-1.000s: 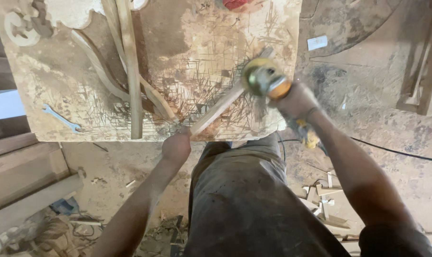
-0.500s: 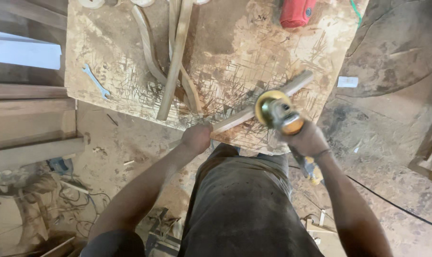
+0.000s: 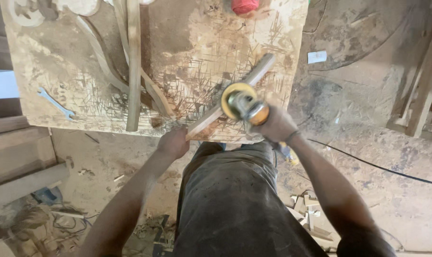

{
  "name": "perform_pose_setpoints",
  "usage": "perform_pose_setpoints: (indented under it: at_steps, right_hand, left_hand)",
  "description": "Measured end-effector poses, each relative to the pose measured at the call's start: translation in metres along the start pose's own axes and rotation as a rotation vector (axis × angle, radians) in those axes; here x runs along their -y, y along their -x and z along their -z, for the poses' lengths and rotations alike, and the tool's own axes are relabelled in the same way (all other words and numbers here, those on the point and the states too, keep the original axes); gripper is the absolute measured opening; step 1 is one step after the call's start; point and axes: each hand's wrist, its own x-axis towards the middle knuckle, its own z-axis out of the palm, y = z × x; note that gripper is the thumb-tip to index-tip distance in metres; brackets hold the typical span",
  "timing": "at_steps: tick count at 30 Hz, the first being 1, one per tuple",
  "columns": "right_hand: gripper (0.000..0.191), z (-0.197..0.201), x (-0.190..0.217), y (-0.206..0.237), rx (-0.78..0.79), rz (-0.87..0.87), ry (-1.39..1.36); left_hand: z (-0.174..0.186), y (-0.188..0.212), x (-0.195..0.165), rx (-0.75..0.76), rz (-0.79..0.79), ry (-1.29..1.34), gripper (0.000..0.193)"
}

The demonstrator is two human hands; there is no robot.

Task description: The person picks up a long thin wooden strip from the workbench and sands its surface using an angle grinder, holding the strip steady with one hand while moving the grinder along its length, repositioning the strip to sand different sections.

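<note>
1. Left hand (image 3: 174,143) is closed around the near end of a long wooden strip (image 3: 254,76) at the front edge of the counter (image 3: 49,71).
2. Right hand (image 3: 276,124) is wrapped tight around the body of an angle grinder (image 3: 242,103), whose yellow disc sits on the strip about halfway along it.
3. That strip lies slantwise on the scarred wooden counter, its near end at the left hand and its far end pointing up to the right.
4. A straight wooden batten (image 3: 133,66) lies upright in the view to the left of the strip, with curved wooden pieces (image 3: 101,57) beside and under it.
5. A blue spanner (image 3: 56,103) rests near the counter's left edge, well apart from both hands.
6. A red object (image 3: 245,5) sits at the far edge of the counter.
7. A black cable (image 3: 368,164) runs across the dusty floor on the right.
8. Small wood offcuts (image 3: 307,209) lie on the floor beside the person's right arm.
</note>
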Motion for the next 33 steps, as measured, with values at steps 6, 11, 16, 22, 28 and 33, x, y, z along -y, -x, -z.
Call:
perform_pose_setpoints:
  at_steps: [6,11,16,22,28,33]
  right_hand:
    - [0.043,0.092,-0.021,-0.020,-0.266,-0.163,-0.036]
    - [0.072,0.029,0.005,-0.002,-0.089,-0.118,0.132]
    - [0.063,0.011,0.008,0.002,-0.038,0.034,0.067]
    - [0.040,0.099,-0.020,-0.026,-0.264,-0.223,-0.100]
    - [0.042,0.069,-0.024,-0.018,-0.251,-0.060,0.004]
    - [0.032,0.041,-0.017,0.009,-0.219,-0.053,-0.350]
  left_hand:
    - [-0.007,0.000,0.010,0.084,0.012,0.123,0.035]
    - [-0.002,-0.011,0.017,0.035,-0.067,0.115,0.037]
    - [-0.004,-0.015,0.018,0.096,0.003,0.156,0.033]
    - [-0.006,-0.008,0.013,0.005,-0.012,0.100,0.029]
    - [0.014,0.008,0.015,-0.035,-0.075,0.124,0.033]
    - [0.044,0.034,0.031,0.046,-0.159,0.207,0.063]
